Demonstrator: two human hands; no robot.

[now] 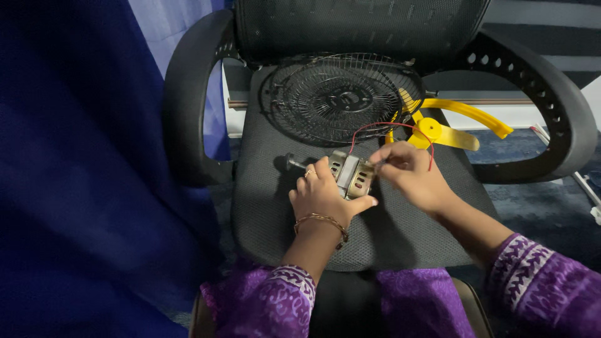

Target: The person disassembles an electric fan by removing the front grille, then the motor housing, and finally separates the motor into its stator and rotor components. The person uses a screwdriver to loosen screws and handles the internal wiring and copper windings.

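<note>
Motor (350,175): it lies on the chair seat (263,206), just in front of the wire guard (344,97).
Left hand (322,197): you clamp the motor; keep it steady.
Right hand (410,175): your fingers pinch at the red wire (382,127); pull gently.

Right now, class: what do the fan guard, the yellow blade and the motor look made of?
Fan guard: thin dark wire, probably coated metal. Yellow blade: smooth, evenly coloured, likely moulded plastic. Motor, held by the left hand: dull grey-gold metal plates and a shaft.
</note>
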